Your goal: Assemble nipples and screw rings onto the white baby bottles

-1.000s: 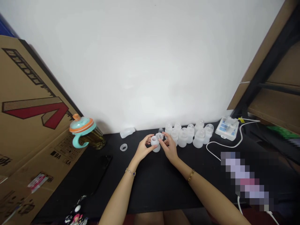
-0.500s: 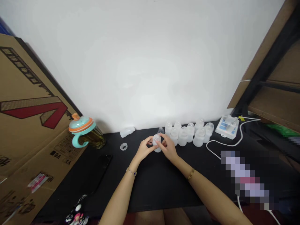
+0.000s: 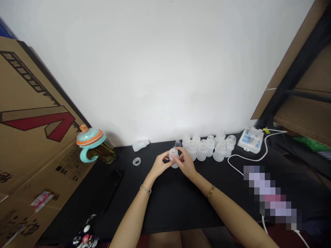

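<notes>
Grip: left hand (image 3: pixel 160 164) and right hand (image 3: pixel 186 164) are both closed on one small frosted bottle (image 3: pixel 174 159), left fingers wrapped on its side, right fingertips pinching at its upper part near the domed top; whether that top is seated fully cannot be told. Bottle is upright, held just above the black worktop (image 3: pixel 165 203), in the middle of it and near the white wall. Immediately right of the hands stands a cluster of similar bottles (image 3: pixel 210 148), packed close together and each with a clear dome. A single clear dome (image 3: pixel 177 143) sits just behind the held bottle. Left of the hands: a loose white ring (image 3: pixel 136 161) lying flat, and beyond it a frosted piece (image 3: pixel 140 145) on its side by the wall. Further left, a cup with teal lid (image 3: pixel 91 144) stands against a cardboard box (image 3: pixel 31 120). Far right: a white device (image 3: pixel 250 139) with a white cable (image 3: pixel 245 160). Each wrist carries a bracelet.
</notes>
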The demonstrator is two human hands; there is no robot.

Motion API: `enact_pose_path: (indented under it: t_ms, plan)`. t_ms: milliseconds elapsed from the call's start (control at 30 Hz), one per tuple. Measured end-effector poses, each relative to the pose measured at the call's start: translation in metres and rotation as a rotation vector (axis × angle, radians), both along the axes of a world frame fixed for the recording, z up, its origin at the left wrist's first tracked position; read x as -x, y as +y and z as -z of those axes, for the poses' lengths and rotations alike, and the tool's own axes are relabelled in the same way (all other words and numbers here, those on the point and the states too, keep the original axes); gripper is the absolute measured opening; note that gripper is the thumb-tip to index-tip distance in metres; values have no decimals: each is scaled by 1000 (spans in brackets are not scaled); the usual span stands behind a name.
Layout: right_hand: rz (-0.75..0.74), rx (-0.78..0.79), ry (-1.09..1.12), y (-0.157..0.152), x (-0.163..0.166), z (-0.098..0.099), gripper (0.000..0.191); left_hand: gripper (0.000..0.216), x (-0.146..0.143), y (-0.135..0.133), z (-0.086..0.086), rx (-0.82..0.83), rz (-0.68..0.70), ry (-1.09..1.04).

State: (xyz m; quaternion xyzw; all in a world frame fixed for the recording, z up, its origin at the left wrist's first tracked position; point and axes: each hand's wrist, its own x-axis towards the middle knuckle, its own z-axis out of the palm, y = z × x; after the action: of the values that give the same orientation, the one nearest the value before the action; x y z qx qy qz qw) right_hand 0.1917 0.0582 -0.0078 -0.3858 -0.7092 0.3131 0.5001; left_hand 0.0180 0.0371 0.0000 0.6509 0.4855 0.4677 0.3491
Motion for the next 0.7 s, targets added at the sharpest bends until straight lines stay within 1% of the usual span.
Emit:
enact_pose_path:
  t_ms: [100,233,400,567,700]
  plan:
    - [-12,-8,-8,0,0,0,35,46,0,0,0,-2,-3,5]
    - [-24,-33,-13,2,0,2,35,48,0,0,0,5,-5,-8]
    - [-32,-54,9,4,1,4,34,46,0,0,1,-9,-4,27]
    - [-54,-61,4,8,1,7,35,46,1,2,6,-24,-6,58]
    - [-69,-72,-1,11,3,10,35,46,2,4,10,-45,-54,86]
